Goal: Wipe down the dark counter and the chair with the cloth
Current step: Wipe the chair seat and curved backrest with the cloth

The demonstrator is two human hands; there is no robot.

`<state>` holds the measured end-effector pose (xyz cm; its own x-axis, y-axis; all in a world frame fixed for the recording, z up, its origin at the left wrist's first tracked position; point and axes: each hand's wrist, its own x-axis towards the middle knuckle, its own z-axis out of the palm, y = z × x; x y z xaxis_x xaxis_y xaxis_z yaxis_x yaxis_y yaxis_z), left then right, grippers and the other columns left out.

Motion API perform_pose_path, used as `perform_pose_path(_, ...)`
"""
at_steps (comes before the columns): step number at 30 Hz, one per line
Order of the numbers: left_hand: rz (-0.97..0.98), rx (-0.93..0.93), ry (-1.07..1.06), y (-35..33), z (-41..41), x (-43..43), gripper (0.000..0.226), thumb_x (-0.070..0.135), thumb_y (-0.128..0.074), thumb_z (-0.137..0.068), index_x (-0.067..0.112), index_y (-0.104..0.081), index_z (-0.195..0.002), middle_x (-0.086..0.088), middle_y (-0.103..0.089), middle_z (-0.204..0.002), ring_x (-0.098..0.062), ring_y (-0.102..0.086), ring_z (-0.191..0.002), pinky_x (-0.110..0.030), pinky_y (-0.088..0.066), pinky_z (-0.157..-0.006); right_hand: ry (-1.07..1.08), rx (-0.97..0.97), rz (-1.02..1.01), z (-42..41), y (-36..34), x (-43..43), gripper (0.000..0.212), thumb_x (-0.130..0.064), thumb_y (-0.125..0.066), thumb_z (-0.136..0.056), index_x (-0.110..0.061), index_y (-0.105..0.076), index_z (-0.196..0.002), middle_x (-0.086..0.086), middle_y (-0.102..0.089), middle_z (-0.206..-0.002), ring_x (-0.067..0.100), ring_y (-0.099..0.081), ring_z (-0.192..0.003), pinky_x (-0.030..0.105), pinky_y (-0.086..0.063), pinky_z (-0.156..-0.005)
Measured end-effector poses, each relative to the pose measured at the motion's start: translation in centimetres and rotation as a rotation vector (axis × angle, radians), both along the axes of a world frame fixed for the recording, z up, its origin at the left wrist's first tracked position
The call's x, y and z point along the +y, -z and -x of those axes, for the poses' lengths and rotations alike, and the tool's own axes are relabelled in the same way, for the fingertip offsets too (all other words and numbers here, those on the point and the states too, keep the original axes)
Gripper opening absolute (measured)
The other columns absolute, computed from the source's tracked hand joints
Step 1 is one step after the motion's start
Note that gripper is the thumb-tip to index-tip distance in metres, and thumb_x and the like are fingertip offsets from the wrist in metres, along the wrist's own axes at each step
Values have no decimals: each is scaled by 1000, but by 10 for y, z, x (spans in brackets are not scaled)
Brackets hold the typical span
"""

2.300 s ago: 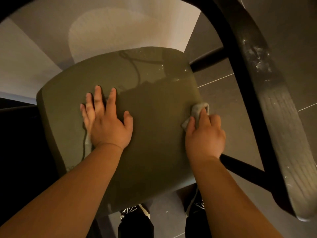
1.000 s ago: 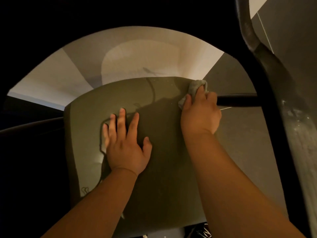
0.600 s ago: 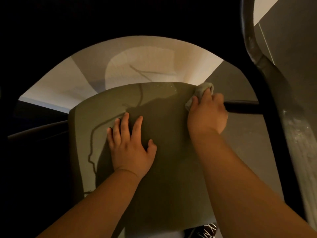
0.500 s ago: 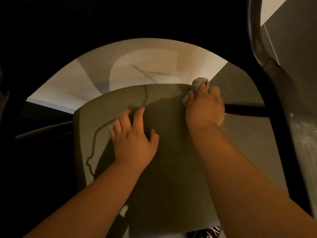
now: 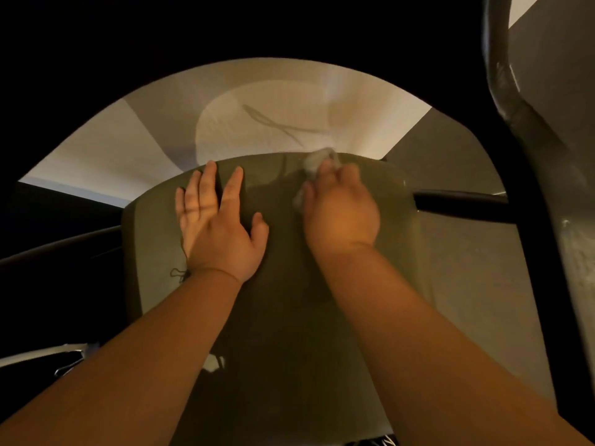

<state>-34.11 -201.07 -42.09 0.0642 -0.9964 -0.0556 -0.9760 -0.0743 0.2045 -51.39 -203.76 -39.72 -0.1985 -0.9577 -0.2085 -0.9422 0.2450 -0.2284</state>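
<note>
1. In the head view, on top of the chair seat (image 5: 283,317), both hands lie side by side. The seat is a smooth, dull green pad with round corners. A curved black frame (image 5: 502,175) bends down the right side, and it looks worn and a bit shiny.
2. The cloth (image 5: 317,160) is a small, pale grey wad at the far edge of the seat. It is blurry and mostly hidden under the right hand (image 5: 341,217). The top and left of the picture are black — too dark to make out.
3. The left hand (image 5: 219,230) lies flat, palm down, with its fingers straight and spread. The right hand curls its fingers round the cloth and presses it on the seat.
</note>
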Motion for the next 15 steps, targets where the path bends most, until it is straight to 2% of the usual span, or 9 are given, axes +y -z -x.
perform_pose_path(2, -9, -1, -1, -1, 1, 1, 76, 52, -46, -91, 30, -30, -163, -8, -14, -174, -32, -10, -160, -53, -3, -131, -103, 11, 14, 0, -2, 7, 43, -40, -45, -106, -19, -49, -143, 10, -51, -124, 32, -63, -94, 34, -39, -63)
perform_pose_path(3, -13, -1, -3, -2, 1, 0, 76, 52, -46, -92, 30, -30, -163, -7, -13, -174, -31, -10, -161, -53, -4, -131, -65, 47, -1, 11, -5, 7, 41, -36, -47, -106, -19, -48, -143, 10, -50, -126, 32, -63, -98, 34, -41, -63)
perform_pose_path(5, -23, -1, -9, -3, 1, -1, 74, 52, -47, -93, 31, -30, -163, -7, -13, -174, -31, -10, -161, -52, -4, -131, 124, 149, -64, 41, -7, 5, 39, -33, -44, -108, -17, -44, -144, 10, -46, -132, 33, -62, -106, 36, -46, -65)
perform_pose_path(7, -18, -5, -12, -2, 0, -1, 74, 52, -46, -94, 31, -30, -163, -7, -13, -174, -30, -9, -161, -51, -3, -131, 321, 160, -75, 61, -8, 2, 37, -35, -42, -108, -15, -47, -139, 10, -44, -130, 34, -63, -103, 37, -44, -66)
perform_pose_path(9, -9, 4, -11, -2, 0, -1, 74, 53, -44, -93, 30, -30, -163, -8, -14, -174, -31, -10, -161, -51, -3, -131, 406, 154, -85, 59, -5, -5, 34, -27, -49, -105, -14, -48, -137, 10, -44, -130, 32, -64, -101, 37, -44, -69)
perform_pose_path(11, 0, 14, -13, -1, 0, -1, 74, 52, -45, -93, 30, -32, -162, -9, -15, -174, -32, -11, -160, -51, -2, -131, 346, 107, -47, 35, -3, -9, 37, -20, -54, -101, -15, -50, -138, 8, -48, -131, 28, -64, -103, 33, -45, -69)
perform_pose_path(14, 6, 33, -19, -1, 1, 0, 75, 51, -47, -92, 29, -32, -162, -8, -16, -174, -31, -11, -161, -51, -2, -131, 52, 8, -10, 11, 5, 7, 41, -23, -53, -101, -15, -48, -141, 9, -51, -125, 28, -62, -98, 32, -45, -66)
perform_pose_path(15, 6, 33, -20, -1, 1, 1, 75, 50, -48, -92, 30, -31, -162, -8, -15, -174, -31, -10, -161, -51, -1, -131, 20, 0, -23, 15, 5, 12, 45, -24, -52, -101, -16, -45, -145, 9, -51, -125, 29, -60, -100, 34, -47, -68)
